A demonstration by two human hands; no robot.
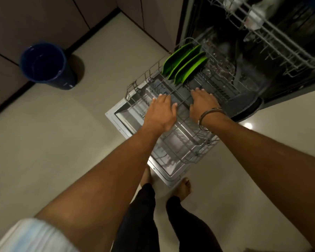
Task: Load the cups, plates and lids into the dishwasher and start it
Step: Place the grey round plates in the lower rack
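1. The lower rack (173, 113) of the dishwasher (262, 51) is seen pulled out over the lowered door (122, 119), and it serves as the landmark here.
2. Three green plates (185, 65) are stood on edge in the far left part of the rack, side by side and tilted the same way.
3. The left hand (160, 113) is laid palm down on the wires in the middle of the rack; its fingers (163, 98) are held loosely together and bent over a wire, with the thumb set apart.
4. The right hand (203, 104) is laid palm down just to the right of it, apart from it; its fingers (198, 91) are spread slightly and rested on the wires. A metal bangle (210, 116) is worn at that wrist.
5. Above and beyond the rack, the upper rack (262, 30) is seen drawn out, with blurred pale items in it that cannot be told apart.
6. Well to the left of the rack, a dark blue bin (47, 65) is stood on the pale floor (62, 133) by the cabinets (35, 19).
7. Bare feet (185, 186) are placed at the near edge of the door.
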